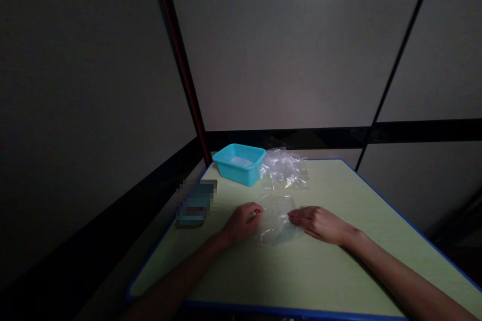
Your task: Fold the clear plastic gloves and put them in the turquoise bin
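A clear plastic bag (276,220) lies flat on the pale green table (233,281) between my two hands. At the bag's left edge, my left hand (244,221) is closed, with fingers curled toward the thumb and a small light bit showing between them; what it holds is too small to name. My right hand (316,223) rests palm down at the bag's right edge, its fingers pressed together and their tips touching the plastic. Behind the bag lies a crumpled pile of clear plastic bags (284,168).
A turquoise plastic basin (241,173) stands at the back left, beside the pile, with something whitish inside. A blurred-out flat object (196,204) lies at the table's left edge. The table has a blue rim, and grey wall panels rise behind it.
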`<state>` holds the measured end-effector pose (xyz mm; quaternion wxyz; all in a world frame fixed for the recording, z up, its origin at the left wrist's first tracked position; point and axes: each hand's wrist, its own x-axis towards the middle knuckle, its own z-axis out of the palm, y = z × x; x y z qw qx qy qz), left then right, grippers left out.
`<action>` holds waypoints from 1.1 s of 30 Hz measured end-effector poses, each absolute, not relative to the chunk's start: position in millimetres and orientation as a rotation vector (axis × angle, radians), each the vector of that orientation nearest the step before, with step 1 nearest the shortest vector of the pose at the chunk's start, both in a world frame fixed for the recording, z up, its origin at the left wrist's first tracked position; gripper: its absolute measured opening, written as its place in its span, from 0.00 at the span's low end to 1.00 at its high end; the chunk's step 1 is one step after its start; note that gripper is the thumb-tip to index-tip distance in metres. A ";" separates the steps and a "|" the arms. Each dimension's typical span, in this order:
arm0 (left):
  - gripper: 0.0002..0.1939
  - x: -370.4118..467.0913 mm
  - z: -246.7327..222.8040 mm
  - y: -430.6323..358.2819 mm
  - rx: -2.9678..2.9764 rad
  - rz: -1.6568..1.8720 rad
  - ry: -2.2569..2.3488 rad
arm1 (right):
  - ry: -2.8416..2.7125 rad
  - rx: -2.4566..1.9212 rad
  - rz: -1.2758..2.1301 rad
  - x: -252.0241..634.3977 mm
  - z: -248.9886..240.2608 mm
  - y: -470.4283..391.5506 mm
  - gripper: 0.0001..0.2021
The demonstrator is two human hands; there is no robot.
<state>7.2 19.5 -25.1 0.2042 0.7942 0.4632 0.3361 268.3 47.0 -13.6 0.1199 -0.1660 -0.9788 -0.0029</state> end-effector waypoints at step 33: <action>0.08 5.6 -19.2 23.9 2.041 1.036 1.334 | -2.820 -0.593 0.207 269.4 -14.0 49.5 0.17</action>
